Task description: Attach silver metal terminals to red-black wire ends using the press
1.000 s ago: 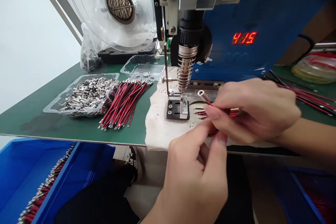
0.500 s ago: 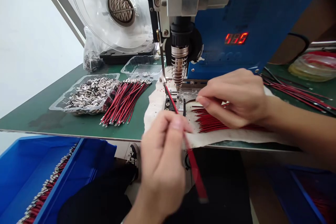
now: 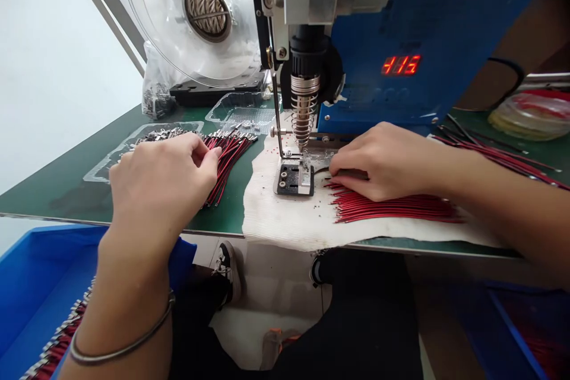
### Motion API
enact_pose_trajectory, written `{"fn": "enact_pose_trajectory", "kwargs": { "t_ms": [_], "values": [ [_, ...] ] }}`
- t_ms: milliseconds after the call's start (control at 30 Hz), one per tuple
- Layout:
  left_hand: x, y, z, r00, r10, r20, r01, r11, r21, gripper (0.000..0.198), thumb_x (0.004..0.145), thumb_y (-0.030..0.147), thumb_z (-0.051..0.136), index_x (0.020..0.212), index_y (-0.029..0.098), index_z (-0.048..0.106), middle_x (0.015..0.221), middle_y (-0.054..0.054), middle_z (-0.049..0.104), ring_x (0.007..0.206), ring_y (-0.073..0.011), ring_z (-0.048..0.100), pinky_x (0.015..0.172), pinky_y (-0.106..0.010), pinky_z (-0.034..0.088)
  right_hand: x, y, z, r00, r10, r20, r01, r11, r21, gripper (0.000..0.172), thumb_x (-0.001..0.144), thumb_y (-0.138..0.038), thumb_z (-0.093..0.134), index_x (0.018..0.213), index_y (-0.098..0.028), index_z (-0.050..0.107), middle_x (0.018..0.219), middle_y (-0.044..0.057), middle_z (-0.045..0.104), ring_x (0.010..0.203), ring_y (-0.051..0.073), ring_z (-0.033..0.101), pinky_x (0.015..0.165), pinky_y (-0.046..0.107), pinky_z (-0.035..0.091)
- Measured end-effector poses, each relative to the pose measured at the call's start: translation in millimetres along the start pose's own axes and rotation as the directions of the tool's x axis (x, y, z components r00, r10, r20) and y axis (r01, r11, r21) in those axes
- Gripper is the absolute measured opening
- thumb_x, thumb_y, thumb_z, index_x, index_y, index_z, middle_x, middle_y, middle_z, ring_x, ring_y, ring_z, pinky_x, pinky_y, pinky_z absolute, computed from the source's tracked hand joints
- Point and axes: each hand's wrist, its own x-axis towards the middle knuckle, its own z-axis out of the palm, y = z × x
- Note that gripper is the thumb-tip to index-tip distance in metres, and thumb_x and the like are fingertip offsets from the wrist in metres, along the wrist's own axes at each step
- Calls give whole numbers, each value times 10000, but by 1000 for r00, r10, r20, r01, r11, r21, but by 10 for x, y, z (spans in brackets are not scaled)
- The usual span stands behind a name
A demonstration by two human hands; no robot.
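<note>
My left hand (image 3: 162, 181) is over the clear tray (image 3: 95, 172) of small metal parts, its fingers curled beside a bundle of red and black wires (image 3: 229, 160) with metal ends. What its fingertips hold, if anything, is hidden. To the right of the soldering machine's tip (image 3: 303, 142), my right hand (image 3: 378, 160) has its fingers bent together over a row of red wires (image 3: 392, 211) on a white cloth (image 3: 285, 222). Its fingertips touch the wires' left end, and a dark wire shows at them. The small black fixture (image 3: 294, 181) under the tip holds no wire.
The blue machine body (image 3: 392, 24) with a red display stands behind my right hand. A plastic bag (image 3: 155, 86) and a clear reel are at the back left. Blue bins (image 3: 31, 255) sit below the table edge. More wires (image 3: 512, 160) lie at right.
My left hand has moved left from in front of the fixture to the tray and bundle; the red wire it held is no longer visible in it. My right hand has shifted slightly left and lower.
</note>
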Motion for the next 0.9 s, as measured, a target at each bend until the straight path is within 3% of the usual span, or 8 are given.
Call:
{"fn": "enact_pose_trajectory", "kwargs": {
  "t_ms": [167,333,500,667,800,900],
  "values": [
    [117,-24,68,1000,-15,-2,15,999,30,336,992,506,537,793,247,618,903,-167,690,1031,-436,666,1015,-647,531,11,-3,15,999,42,-7,-42,999,31,230,1024,-212,608,891,-221,795,796,22,818,643,173,666,600,330,347],
    [230,-28,230,996,-78,-45,81,994,72,333,967,487,585,743,244,621,922,-155,745,1030,-415,693,990,-606,553,21,-39,13,999,20,-47,-18,999,36,222,1024,-208,601,899,-207,784,842,36,832,688,174,689,617,325,364],
    [165,-6,156,998,-68,-5,68,997,27,339,1003,483,551,805,229,657,975,-163,745,1131,-427,695,1078,-660,520,14,-50,22,994,-7,-112,9,1000,17,239,1049,-224,599,895,-193,779,842,43,818,677,171,679,614,334,360],
    [126,-23,100,999,-35,-9,35,999,-6,307,973,485,601,798,239,661,906,-142,713,1105,-431,686,1048,-638,535,-3,-47,15,990,3,-139,-3,1000,-2,245,1071,-236,596,916,-181,777,781,44,782,619,163,601,603,351,347],
    [161,1,128,999,-41,23,40,998,39,331,997,496,549,869,230,699,1000,-180,750,1139,-463,700,1055,-673,524,-4,-58,22,983,18,-180,-13,1000,26,232,1089,-266,610,927,-200,762,680,-3,713,555,136,524,591,325,332],
    [167,26,127,997,-58,44,55,997,60,334,984,500,559,875,223,711,1036,-194,761,1160,-481,710,1053,-678,530,4,-67,37,979,29,-201,-15,997,73,179,1093,-253,631,978,-203,758,688,-7,721,560,137,555,604,309,354]
  ]
}}
